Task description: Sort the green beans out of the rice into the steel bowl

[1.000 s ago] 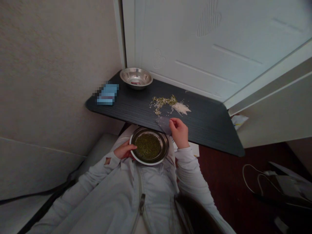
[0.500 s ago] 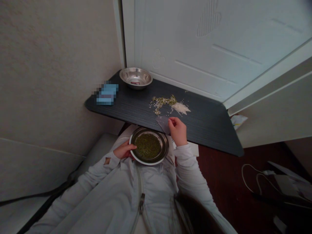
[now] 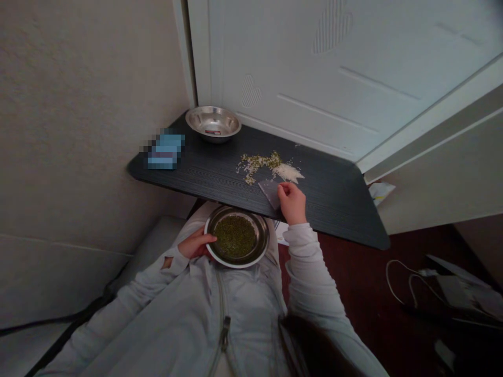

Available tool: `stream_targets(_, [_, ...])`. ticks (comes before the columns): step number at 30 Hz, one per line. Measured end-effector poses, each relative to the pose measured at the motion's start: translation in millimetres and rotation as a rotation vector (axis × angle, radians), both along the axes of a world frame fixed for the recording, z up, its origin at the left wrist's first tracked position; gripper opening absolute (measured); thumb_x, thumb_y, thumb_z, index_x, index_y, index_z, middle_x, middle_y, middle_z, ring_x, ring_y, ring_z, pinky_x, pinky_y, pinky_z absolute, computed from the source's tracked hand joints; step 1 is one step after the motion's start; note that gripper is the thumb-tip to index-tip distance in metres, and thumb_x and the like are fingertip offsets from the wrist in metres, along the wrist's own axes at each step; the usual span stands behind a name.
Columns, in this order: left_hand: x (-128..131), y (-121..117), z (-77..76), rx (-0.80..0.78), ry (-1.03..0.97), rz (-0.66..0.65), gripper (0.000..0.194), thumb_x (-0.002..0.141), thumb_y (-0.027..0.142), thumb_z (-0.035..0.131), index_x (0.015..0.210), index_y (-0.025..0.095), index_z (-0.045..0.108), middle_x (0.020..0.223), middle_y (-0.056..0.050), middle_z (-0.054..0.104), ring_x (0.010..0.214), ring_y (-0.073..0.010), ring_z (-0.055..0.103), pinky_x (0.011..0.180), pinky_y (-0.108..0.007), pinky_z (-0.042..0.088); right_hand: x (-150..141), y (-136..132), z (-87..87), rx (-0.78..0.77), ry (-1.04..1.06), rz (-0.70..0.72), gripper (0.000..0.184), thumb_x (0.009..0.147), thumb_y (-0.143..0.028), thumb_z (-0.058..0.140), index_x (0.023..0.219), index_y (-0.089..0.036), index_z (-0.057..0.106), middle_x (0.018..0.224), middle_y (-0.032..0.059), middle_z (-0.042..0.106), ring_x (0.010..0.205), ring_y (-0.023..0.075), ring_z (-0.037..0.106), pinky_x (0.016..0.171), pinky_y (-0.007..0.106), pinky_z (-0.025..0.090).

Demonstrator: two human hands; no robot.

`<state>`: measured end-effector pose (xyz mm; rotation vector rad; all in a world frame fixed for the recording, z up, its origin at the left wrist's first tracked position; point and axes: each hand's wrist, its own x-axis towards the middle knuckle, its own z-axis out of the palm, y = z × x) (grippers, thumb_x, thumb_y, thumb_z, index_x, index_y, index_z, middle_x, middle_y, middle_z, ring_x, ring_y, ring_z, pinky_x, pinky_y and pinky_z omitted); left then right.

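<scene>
My left hand (image 3: 195, 244) grips the left rim of a steel bowl (image 3: 262, 246) on my lap, under the table's front edge. Many small green beans (image 3: 234, 236), probably mung beans, cover the bowl's bottom. Above the front edge of the table, my right hand (image 3: 292, 201) pinches a thin, see-through plastic sheet (image 3: 269, 193). The sheet lies over the dark tabletop, its left corner close to the spilled grains. Just beyond it is a white rice pile (image 3: 287, 172), with green beans mixed with rice (image 3: 259, 162) scattered to its left.
A second steel bowl (image 3: 213, 124) stands at the back left of the dark table (image 3: 338, 204). Left of it lies a blue, blurred-out object (image 3: 165, 152). A white door (image 3: 291, 68) rises behind the table. White cables (image 3: 396, 283) lie on the floor at right.
My right hand has moved slightly forward and right with the plastic sheet, which now lies farther over the tabletop. My left hand still grips the bowl. The view has shifted a little.
</scene>
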<state>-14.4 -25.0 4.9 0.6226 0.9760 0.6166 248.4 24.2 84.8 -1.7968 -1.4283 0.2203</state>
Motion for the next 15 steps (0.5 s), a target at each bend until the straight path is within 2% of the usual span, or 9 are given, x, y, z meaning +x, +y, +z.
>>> stream_targets(6, [3.4, -2.7, 4.2, -0.042, 0.013, 0.019, 0.083, 0.051, 0.017, 0.071, 0.128, 0.015, 0.041, 0.066, -0.003, 0.071, 0.048, -0.0217, 0.062, 0.049, -0.032, 0.049, 20.1, 18.1, 3.3, -0.029, -0.081, 0.051, 0.026, 0.078, -0.031, 0.046, 0.083, -0.014, 0.066, 0.074, 0.0069, 0.067, 0.069, 0.0184, 0.059, 0.068, 0.029, 0.042])
stream_targets(11, [7.2, -4.6, 14.0, -0.112, -0.002, 0.103, 0.084, 0.046, 0.018, 0.073, 0.126, 0.016, 0.045, 0.079, -0.006, 0.074, 0.076, -0.0311, 0.067, 0.065, -0.036, 0.051, 38.0, 34.8, 7.3, -0.042, -0.111, 0.121, 0.027, 0.080, -0.031, 0.045, 0.085, -0.015, 0.065, 0.074, 0.0067, 0.066, 0.069, 0.0187, 0.059, 0.068, 0.030, 0.043])
stream_targets(15, [9.8, -4.9, 20.6, -0.143, -0.006, 0.095, 0.078, 0.047, 0.020, 0.071, 0.123, 0.017, 0.051, 0.091, -0.009, 0.073, 0.094, -0.0357, 0.063, 0.077, -0.042, 0.048, 48.5, 39.1, 3.4, 0.017, 0.042, 0.101, 0.028, 0.080, -0.035, 0.045, 0.087, -0.015, 0.064, 0.077, 0.0065, 0.066, 0.070, 0.0178, 0.059, 0.068, 0.030, 0.045])
